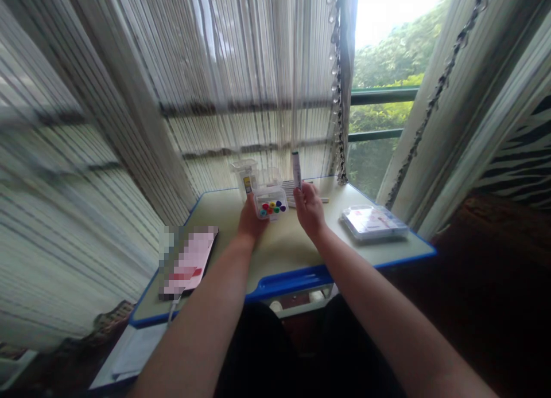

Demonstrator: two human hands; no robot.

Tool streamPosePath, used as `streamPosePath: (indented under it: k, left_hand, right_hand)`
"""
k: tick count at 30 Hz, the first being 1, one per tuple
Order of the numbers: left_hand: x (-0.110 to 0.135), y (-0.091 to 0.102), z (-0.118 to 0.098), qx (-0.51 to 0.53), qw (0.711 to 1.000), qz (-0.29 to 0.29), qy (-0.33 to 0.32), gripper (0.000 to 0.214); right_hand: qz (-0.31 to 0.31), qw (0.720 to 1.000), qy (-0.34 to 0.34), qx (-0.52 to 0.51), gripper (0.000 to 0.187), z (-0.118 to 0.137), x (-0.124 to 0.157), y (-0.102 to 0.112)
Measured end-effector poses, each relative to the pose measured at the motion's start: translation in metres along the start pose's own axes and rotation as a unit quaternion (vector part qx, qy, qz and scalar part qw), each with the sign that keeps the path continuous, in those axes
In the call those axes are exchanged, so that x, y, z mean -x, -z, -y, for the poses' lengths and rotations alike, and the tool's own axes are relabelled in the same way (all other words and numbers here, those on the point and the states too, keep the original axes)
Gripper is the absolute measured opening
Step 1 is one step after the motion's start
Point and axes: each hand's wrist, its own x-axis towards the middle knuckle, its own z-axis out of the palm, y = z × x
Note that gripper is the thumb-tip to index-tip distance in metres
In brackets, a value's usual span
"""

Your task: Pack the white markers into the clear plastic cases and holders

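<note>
My left hand (252, 220) is closed around a clear plastic marker case (258, 194), tilted so its open end faces me. Inside sit several markers (272, 208) with coloured ends showing: red, yellow, green, blue and purple among them. The case's clear lid (243, 165) stands up behind it. In my right hand (310, 209) is a single white marker (297, 170) with a dark end, held upright to the right of the case. Several more white markers (321, 200) lie on the table behind my right hand, partly hidden by it.
A flat clear plastic box (373, 222) lies at the table's right side. On the left is a tablet-like device (191, 260), blurred out, with a white cable (173, 309). The pale table (284, 252) has a blue rim, and striped string curtains (258, 71) hang just behind it.
</note>
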Motion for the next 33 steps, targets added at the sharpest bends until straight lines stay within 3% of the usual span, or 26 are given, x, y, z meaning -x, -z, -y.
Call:
streamPosePath:
  k: [12, 22, 33]
  left_hand:
    - [-0.001, -0.002, 0.003, -0.007, 0.999, 0.006, -0.036, 0.046]
    - [-0.001, -0.001, 0.0, -0.011, 1.0, 0.005, -0.026, 0.043]
    - [0.0, -0.002, 0.0, -0.009, 1.0, 0.0, -0.029, 0.046]
  right_hand:
    - [-0.034, 0.999, 0.024, -0.016, 0.016, 0.009, 0.002, 0.001]
    - [-0.051, 0.997, 0.057, -0.025, 0.016, 0.016, 0.006, 0.009]
    - [-0.031, 0.993, 0.027, -0.109, 0.041, 0.016, 0.008, 0.002]
